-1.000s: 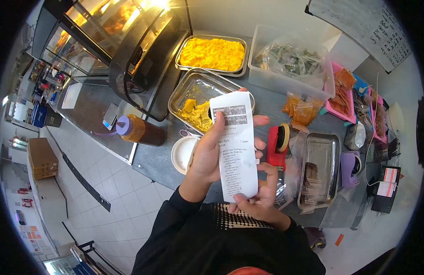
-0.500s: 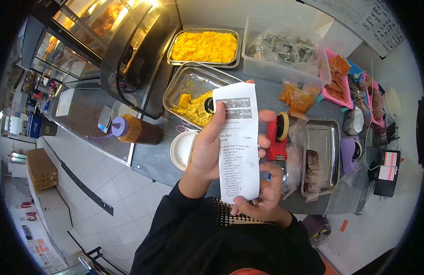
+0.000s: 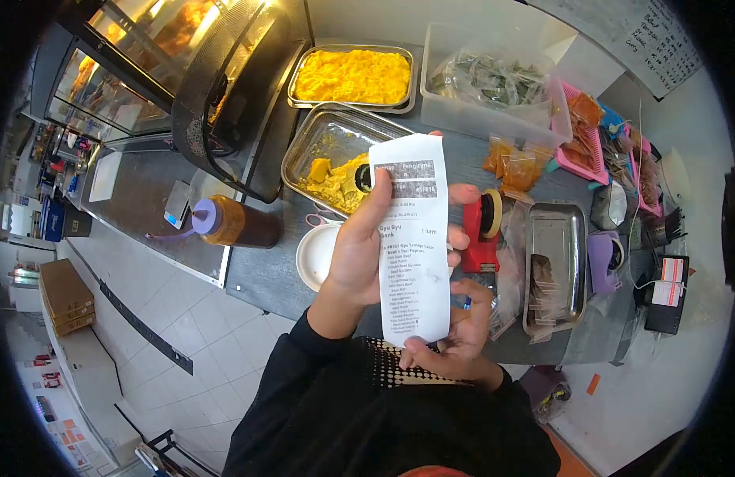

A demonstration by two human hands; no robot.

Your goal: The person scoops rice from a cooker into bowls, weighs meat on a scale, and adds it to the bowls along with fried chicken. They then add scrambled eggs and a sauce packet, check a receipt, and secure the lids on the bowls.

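A long printed paper receipt [image 3: 415, 246] is held up in front of my chest, its text facing me. My left hand [image 3: 355, 254] grips it from the left, thumb across the front and fingertips showing past the right edge. Lower down, my right hand [image 3: 463, 338] pinches the bottom end with its thumb in front. Behind the receipt's upper part, a steel tray [image 3: 304, 143] holds some yellow scrambled egg [image 3: 331, 179] and a dark round object partly hidden by the paper. A white bowl [image 3: 308, 262] stands beside my left hand, and a red tape dispenser [image 3: 480, 246] is right of the receipt.
A fuller tray of yellow egg [image 3: 351, 77] sits at the back. Left are a sauce bottle [image 3: 236, 225] and a lit display case [image 3: 145, 56]. To the right stand a clear plastic bin [image 3: 494, 119], pink baskets [image 3: 586, 163] and a steel tray of small packets [image 3: 570, 230].
The receipt and both hands stay almost in place, with the paper's bottom end slightly higher. The camera view has shifted a little.
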